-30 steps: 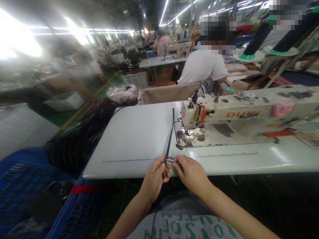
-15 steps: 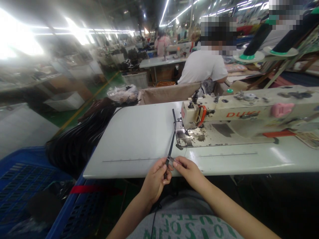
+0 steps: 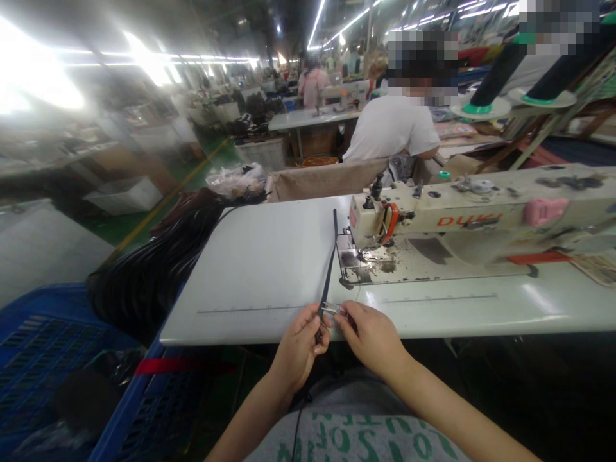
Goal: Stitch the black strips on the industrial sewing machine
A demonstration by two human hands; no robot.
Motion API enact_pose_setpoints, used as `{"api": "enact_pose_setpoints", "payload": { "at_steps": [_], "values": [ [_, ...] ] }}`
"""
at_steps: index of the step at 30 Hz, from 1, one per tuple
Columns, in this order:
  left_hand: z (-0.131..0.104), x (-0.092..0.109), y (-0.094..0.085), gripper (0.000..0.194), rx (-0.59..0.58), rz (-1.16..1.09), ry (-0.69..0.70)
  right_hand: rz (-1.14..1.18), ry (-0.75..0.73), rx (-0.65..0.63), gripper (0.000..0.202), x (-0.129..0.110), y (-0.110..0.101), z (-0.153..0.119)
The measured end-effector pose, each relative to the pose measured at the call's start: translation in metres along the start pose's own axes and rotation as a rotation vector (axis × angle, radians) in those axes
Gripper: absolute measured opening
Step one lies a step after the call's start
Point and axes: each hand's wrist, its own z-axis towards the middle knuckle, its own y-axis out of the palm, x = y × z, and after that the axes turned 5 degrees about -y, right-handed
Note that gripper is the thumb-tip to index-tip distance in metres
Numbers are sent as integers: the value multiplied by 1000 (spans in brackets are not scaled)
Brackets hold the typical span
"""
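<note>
A narrow black strap (image 3: 329, 273) runs from my left hand up across the white table, beside the sewing machine's plate. My left hand (image 3: 299, 343) is closed on the strap near the table's front edge. Between the fingertips of my right hand (image 3: 373, 333) is a small silver metal piece (image 3: 331, 308), its far end against the strap. I cannot make out its exact kind, as the fingers cover part of it. The sewing machine (image 3: 428, 212) stands right of the strap.
A ruler line (image 3: 250, 310) marks the white table (image 3: 260, 256). Many black strips (image 3: 139, 276) hang at its left edge above a blue basket (image 3: 29, 340). A fabric-lined bin (image 3: 317, 179) stands behind, with a person (image 3: 389, 131) in white beyond it. Thread cones (image 3: 495, 80) rise right.
My right hand has shifted slightly, and more of the silver piece shows between the hands, lying more level. The strap has swung a little left at its lower part.
</note>
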Motion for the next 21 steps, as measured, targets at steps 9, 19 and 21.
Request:
{"api": "enact_pose_setpoints", "payload": {
  "at_steps": [9,19,21],
  "values": [
    [2,-3,-1,40,-11,-7,-5,-78,-91,95,23,2,6,-5],
    [0,-1,-1,36,-62,-54,-32,794,172,-73,42,12,12,6],
    [0,0,-1,37,-51,-53,-31,757,187,-57,41,11,9,6]
  ]
}}
